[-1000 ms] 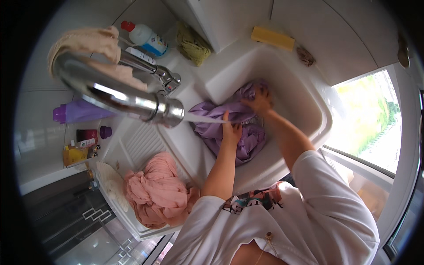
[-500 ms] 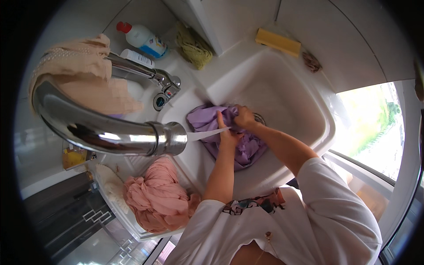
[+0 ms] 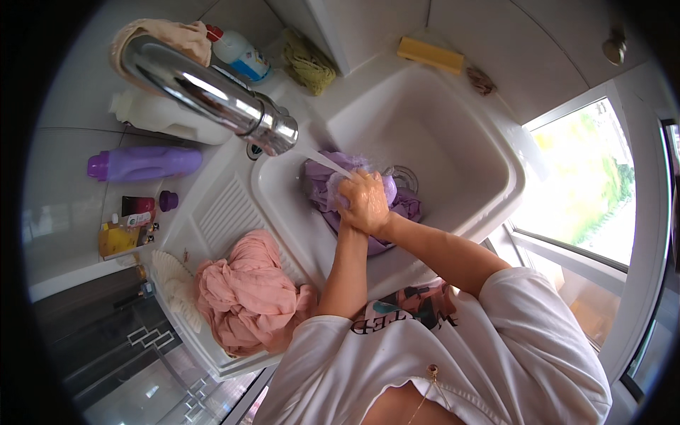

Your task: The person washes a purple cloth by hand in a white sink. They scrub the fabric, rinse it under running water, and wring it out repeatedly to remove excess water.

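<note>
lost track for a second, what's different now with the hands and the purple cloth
The right hand has moved left and toward the person, and now covers most of the left hand. The far end of the shiny lilac cloth has drawn in too. The rumpled pink cloth and rectangular yellow block stayed put.

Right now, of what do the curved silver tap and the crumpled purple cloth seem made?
Curved silver tap: probably chromed metal, polished; mirror-like reflections run along it.
Crumpled purple cloth: apparently thin, smooth fabric, shown by its soft folds; the fibre is unclear.
</note>
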The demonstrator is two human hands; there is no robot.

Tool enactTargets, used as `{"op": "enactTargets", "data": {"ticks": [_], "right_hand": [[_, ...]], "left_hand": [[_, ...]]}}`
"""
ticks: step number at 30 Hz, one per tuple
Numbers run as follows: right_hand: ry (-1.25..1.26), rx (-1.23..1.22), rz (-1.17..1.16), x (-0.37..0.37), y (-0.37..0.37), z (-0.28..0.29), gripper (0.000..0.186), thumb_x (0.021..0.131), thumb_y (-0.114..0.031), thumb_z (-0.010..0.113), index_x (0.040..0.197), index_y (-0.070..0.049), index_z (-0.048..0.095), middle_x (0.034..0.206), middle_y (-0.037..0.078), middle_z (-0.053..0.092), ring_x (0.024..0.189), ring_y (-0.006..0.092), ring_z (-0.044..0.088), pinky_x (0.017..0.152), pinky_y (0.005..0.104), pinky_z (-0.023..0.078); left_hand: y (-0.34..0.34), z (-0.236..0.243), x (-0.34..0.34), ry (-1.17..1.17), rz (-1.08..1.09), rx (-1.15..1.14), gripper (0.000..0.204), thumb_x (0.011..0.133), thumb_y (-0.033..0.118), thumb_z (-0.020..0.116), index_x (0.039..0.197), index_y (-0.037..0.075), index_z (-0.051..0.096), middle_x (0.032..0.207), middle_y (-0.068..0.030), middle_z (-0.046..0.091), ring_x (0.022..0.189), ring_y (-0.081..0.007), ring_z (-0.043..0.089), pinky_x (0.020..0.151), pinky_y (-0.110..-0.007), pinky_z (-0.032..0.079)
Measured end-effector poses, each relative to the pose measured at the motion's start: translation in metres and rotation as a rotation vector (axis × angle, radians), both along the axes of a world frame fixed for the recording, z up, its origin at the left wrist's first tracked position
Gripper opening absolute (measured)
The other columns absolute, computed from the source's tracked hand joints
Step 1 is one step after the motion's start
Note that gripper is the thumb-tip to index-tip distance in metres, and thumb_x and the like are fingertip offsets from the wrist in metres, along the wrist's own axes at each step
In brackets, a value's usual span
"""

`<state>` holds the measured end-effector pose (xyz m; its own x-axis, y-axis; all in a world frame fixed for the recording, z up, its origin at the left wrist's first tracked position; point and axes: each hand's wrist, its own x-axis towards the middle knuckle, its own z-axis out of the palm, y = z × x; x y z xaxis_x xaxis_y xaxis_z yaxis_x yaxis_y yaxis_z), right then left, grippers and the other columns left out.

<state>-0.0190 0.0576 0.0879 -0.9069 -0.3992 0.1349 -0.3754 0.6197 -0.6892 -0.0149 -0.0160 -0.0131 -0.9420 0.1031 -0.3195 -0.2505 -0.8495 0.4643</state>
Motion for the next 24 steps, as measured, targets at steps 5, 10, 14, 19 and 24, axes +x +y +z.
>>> {"op": "enactTargets", "data": {"ticks": [5, 10, 14, 19, 24], "right_hand": [[-0.269, -0.253, -0.398, -0.029, -0.001, -0.015, 0.031, 0.068, -0.015, 0.063, 0.095, 0.001, 0.063, 0.092, 0.026, 0.063, 0.092, 0.0421, 0.059, 0.084, 0.0451, 0.047], [-0.261, -0.481, -0.445, -0.038, 0.022, -0.013, 0.04, 0.066, -0.019, 0.065, 0.1, 0.001, 0.061, 0.105, 0.026, 0.059, 0.097, 0.0403, 0.058, 0.084, 0.0399, 0.046], [0.03, -0.435, -0.265, 0.024, -0.006, 0.015, 0.043, 0.068, -0.034, 0.071, 0.099, -0.005, 0.062, 0.101, 0.02, 0.058, 0.098, 0.0376, 0.052, 0.089, 0.0452, 0.042], [0.078, -0.095, -0.059, 0.022, 0.005, 0.014, 0.032, 0.064, -0.025, 0.066, 0.087, -0.003, 0.062, 0.093, 0.021, 0.061, 0.093, 0.0398, 0.056, 0.086, 0.047, 0.044], [-0.238, -0.138, -0.562, -0.05, 0.026, -0.023, 0.03, 0.068, -0.026, 0.064, 0.089, -0.005, 0.063, 0.101, 0.018, 0.059, 0.099, 0.0396, 0.054, 0.087, 0.053, 0.041]], "left_hand": [[0.005, -0.005, -0.016, -0.142, -0.011, -0.084, 0.046, 0.091, 0.049, 0.043, 0.12, 0.014, 0.048, 0.111, -0.0063, 0.053, 0.105, -0.0217, 0.05, 0.095, -0.039, 0.041], [0.01, 0.074, -0.008, -0.231, 0.1, 0.121, 0.053, 0.089, 0.055, 0.044, 0.116, 0.009, 0.053, 0.107, -0.0069, 0.059, 0.1, -0.0218, 0.058, 0.089, -0.035, 0.047], [-0.032, -0.009, 0.005, 0.238, -0.162, 0.428, 0.05, 0.088, 0.053, 0.049, 0.118, 0.013, 0.05, 0.114, -0.0056, 0.054, 0.11, -0.024, 0.05, 0.097, -0.042, 0.039], [0.005, 0.02, 0.013, 0.219, -0.041, 0.18, 0.035, 0.091, 0.035, 0.051, 0.111, 0.006, 0.051, 0.112, -0.0094, 0.054, 0.102, -0.0264, 0.053, 0.089, -0.043, 0.044], [0.021, 0.049, 0.012, -0.453, -0.023, 0.437, 0.043, 0.093, 0.038, 0.044, 0.12, 0.005, 0.051, 0.119, -0.0121, 0.053, 0.11, -0.0286, 0.052, 0.093, -0.046, 0.044]]}}
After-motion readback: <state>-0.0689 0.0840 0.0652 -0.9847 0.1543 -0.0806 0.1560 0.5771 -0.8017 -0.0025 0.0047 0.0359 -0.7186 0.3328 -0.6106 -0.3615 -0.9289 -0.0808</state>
